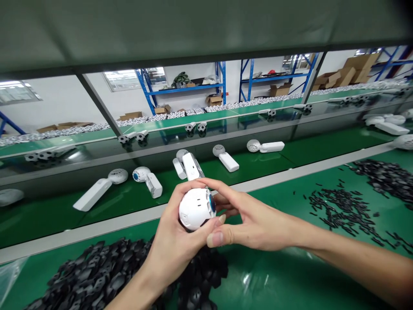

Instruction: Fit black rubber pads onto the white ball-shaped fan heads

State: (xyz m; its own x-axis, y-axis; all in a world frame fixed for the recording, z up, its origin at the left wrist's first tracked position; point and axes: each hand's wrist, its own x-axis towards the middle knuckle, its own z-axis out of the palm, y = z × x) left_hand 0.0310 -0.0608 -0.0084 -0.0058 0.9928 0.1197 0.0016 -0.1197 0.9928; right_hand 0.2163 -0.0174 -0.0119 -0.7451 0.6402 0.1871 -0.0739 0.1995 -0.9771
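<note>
White round housing (195,209) | left grip (174,245) closed around it | right grip (254,219) pinching it | black plastic parts (97,275) heaped below

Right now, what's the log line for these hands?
left hand | holds white round housing with blue lens | right hand | touches housing

Bright overhead light, a soft shadow under the right hand (254,219), glare streaking the glass shelf (69,155), edges bowed by the wide lens.

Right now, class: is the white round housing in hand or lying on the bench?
In hand: the housing sits in the left hand, touched by right fingers.
</note>
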